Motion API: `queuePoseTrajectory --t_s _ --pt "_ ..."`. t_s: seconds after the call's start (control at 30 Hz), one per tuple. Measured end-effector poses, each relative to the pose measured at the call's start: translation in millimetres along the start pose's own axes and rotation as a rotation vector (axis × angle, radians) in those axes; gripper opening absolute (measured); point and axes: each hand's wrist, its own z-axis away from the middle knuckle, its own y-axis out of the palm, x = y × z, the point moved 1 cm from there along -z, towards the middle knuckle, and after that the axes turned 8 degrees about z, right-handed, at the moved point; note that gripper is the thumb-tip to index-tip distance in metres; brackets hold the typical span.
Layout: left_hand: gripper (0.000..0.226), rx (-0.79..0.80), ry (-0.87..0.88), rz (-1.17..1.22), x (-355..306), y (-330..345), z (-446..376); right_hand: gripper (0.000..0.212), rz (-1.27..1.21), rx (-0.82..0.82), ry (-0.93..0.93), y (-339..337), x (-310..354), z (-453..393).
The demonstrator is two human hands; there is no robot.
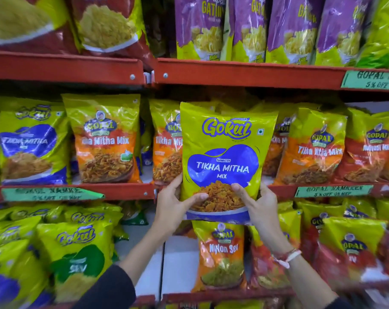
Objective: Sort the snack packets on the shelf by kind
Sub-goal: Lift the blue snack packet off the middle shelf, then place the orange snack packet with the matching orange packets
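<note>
I hold a yellow-and-blue Gokul Tikha Mitha Mix packet (224, 157) upright in front of the middle shelf (77, 191). My left hand (175, 205) grips its lower left corner and my right hand (255, 202) grips its lower right corner, thumbs on the front. Behind it stand orange Gopal Tikha Mitha Mix packets (104, 141), partly hidden. Another Gokul Tikha Mitha Mix packet (29, 143) stands at the far left of the same shelf.
Purple Papdi Gathiya packets (251, 27) fill the top shelf at right, red packets (108, 25) at left. The lower shelf holds green Gokul Sev packets (75, 253), a Gopal Nylon Sev packet (222, 253) and red Gopal packets (349, 248). Green price labels (333, 191) hang on the shelf edges.
</note>
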Motion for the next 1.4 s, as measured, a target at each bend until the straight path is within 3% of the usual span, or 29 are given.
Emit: queuePoseTrajectory --t_s 0.13,0.33,0.43,0.53,0.6,0.67,0.77,0.87,0.93,1.03,1.13,1.2,1.23,1.27,1.33,1.4 --pt "0.059 0.008 -0.083 -0.035 15 -37 40 0.043 -0.011 0.051 0.059 25 -6 50" --pt "0.043 -0.052 -0.305 -0.085 59 -82 97 0.068 0.193 0.168 0.233 63 -47 112" --pt "0.037 -0.068 -0.434 -0.121 88 -98 121 0.061 0.274 0.274 0.283 80 -69 130" --pt "0.032 -0.092 -0.544 -0.142 114 -113 135 0.028 0.316 0.448 0.309 96 -87 140" --pt "0.035 -0.109 -0.609 -0.149 127 -122 138 0.021 0.317 0.546 0.351 107 -96 138" --pt "0.035 -0.137 -0.669 -0.15 140 -130 135 0.038 0.332 0.596 0.387 120 -114 134" --pt "0.023 -0.189 -0.785 -0.083 160 -137 122 0.079 0.337 0.617 0.494 144 -169 121" --pt "0.012 -0.217 -0.874 -0.055 178 -143 103 0.091 0.331 0.685 0.567 171 -235 106" --pt "0.013 -0.195 -0.941 -0.038 186 -141 97 0.087 0.36 0.708 0.622 172 -213 101" --pt "0.029 -0.177 -1.008 -0.046 204 -142 95 0.05 0.374 0.713 0.641 172 -179 98" --pt "0.009 -0.227 -0.958 -0.15 213 -149 88 0.029 0.445 0.741 0.619 175 -160 91" --pt "0.029 -0.201 -0.941 -0.252 215 -154 82 0.029 0.482 0.765 0.609 179 -155 91" --pt "0.032 -0.188 -0.93 -0.257 211 -154 80 0.016 0.516 0.792 0.614 179 -156 92" --pt "0.028 -0.173 -0.915 -0.275 205 -156 79 0.014 0.549 0.832 0.589 179 -152 93" --pt "0.009 -0.134 -0.883 -0.26 188 -156 77 0.046 0.586 0.875 0.526 180 -134 91" --pt "0.033 -0.092 -0.792 -0.258 161 -158 68 0.056 0.564 0.897 0.408 183 -98 78"
